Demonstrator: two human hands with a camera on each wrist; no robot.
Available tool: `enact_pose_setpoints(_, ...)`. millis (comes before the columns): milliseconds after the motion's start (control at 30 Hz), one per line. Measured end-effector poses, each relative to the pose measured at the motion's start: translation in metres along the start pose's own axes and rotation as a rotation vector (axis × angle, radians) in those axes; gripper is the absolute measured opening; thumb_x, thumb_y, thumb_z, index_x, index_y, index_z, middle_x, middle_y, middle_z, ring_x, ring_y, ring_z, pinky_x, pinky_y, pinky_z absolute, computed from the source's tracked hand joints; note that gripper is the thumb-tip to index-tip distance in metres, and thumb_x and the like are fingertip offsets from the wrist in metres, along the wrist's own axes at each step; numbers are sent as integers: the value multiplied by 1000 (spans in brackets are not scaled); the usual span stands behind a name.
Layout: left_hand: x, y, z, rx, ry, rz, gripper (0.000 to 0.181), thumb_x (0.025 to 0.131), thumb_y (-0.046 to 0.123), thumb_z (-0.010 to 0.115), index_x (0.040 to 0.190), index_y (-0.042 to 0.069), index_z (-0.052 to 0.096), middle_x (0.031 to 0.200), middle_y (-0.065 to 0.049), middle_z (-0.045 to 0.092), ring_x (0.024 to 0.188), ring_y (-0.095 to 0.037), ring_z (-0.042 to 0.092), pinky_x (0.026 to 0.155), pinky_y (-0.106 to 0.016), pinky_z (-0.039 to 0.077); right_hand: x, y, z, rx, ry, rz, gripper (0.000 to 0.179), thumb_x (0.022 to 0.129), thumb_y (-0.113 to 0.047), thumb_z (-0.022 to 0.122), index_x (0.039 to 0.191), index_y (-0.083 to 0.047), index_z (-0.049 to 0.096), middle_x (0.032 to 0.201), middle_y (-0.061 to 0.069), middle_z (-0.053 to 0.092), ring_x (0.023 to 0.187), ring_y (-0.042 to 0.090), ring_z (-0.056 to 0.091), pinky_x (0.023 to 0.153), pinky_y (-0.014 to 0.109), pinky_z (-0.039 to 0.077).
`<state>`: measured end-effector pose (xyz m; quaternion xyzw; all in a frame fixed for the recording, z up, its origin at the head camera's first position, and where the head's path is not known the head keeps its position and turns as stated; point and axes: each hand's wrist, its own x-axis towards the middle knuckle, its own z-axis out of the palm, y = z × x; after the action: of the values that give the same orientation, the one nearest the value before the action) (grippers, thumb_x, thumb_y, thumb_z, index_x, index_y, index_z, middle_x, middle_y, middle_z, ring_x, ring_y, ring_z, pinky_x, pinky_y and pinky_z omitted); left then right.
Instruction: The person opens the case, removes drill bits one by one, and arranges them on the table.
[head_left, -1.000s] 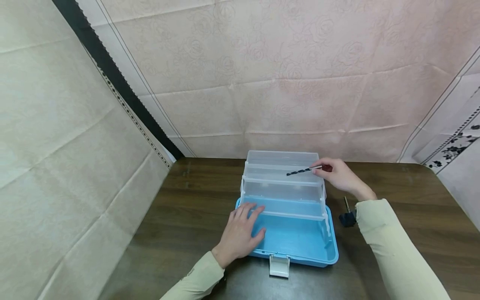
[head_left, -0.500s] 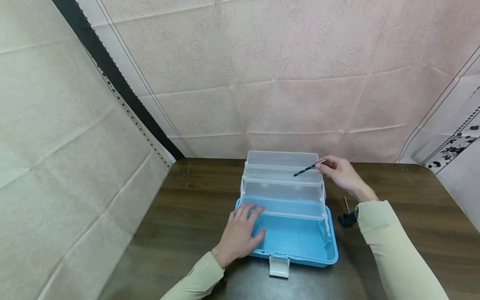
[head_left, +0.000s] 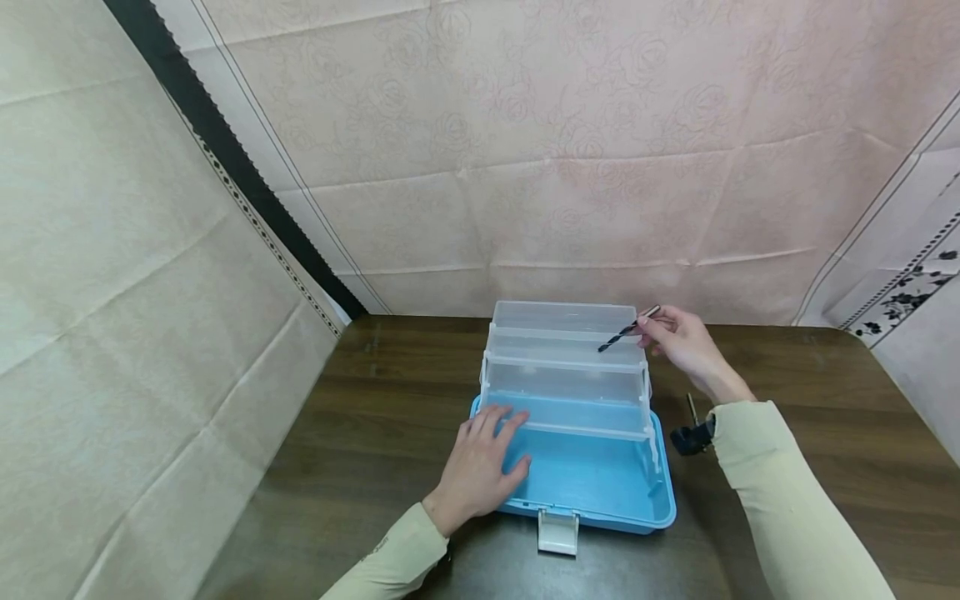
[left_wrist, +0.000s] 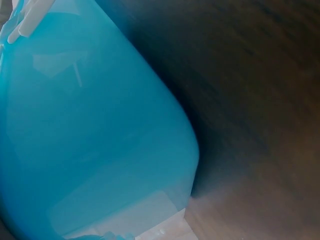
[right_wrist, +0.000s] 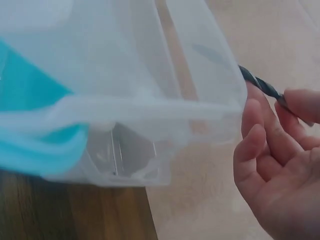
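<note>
My right hand (head_left: 678, 346) pinches a dark twist drill bit (head_left: 619, 336) by its silver shank between thumb and fingers. The fluted end slants down to the left over the upper clear trays (head_left: 564, 343) of a blue toolbox (head_left: 592, 475). In the right wrist view, the drill bit (right_wrist: 261, 85) passes behind a translucent tray wall, its tip blurred through the plastic. My left hand (head_left: 474, 475) rests on the toolbox's left rim, fingers loosely spread and thumb over the inside. The blue outer wall (left_wrist: 100, 115) fills much of the left wrist view.
The toolbox stands unlatched on a dark wood table (head_left: 390, 433), its white latch (head_left: 558, 533) hanging at the front. A black wrist device (head_left: 693, 437) with a metal screw sits at the right cuff. Pale patterned cloth (head_left: 585, 167) hangs behind the table.
The drill bit has swung steeper in my right fingers, its shank end rising and its tip shifting right. My left hand and the toolbox stay in place.
</note>
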<state>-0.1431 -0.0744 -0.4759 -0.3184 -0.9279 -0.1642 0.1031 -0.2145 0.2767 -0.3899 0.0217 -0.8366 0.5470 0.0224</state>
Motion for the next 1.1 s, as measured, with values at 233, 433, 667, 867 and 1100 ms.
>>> enact_pose_setpoints(233, 0, 1, -1, -5, 0, 3, 54, 97, 41, 60, 146, 21, 50, 146, -6, 47, 136, -26, 40, 105, -51, 40, -2, -7, 1, 278, 31, 94, 38, 105, -29, 55, 124, 3, 52, 94, -6, 73, 82, 8, 66, 71, 22, 53)
enact_pose_setpoints(433, 0, 0, 0, -6, 17, 11, 55, 96, 40, 62, 146, 20, 50, 145, -7, 47, 135, -27, 41, 104, -52, 41, -3, -13, -1, 480, 21, 154, 31, 104, -26, 57, 121, 0, 52, 95, -2, 70, 84, 8, 68, 73, 22, 55)
enact_pose_setpoints(667, 0, 0, 0, -3, 25, 16, 55, 96, 39, 62, 145, 20, 50, 144, -8, 48, 134, -27, 42, 103, -53, 42, -5, -17, -2, 568, -7, 175, 21, 104, -25, 56, 115, -7, 53, 93, 0, 68, 88, 12, 71, 79, 26, 58)
enact_pose_setpoints(867, 0, 0, 0, -1, 25, 19, 55, 96, 40, 63, 145, 19, 50, 145, -8, 48, 134, -28, 42, 103, -53, 42, -7, -18, -2, 597, -30, 189, 19, 105, -24, 55, 117, -9, 53, 91, 3, 65, 85, 15, 73, 76, 29, 59)
enact_pose_setpoints(1100, 0, 0, -1, 1, -1, 6, 55, 97, 42, 60, 147, 21, 49, 146, -7, 47, 136, -26, 41, 104, -51, 41, -10, -19, -3, 504, -49, 218, 22, 106, -27, 52, 122, -13, 53, 101, 4, 59, 78, 12, 70, 75, 28, 59)
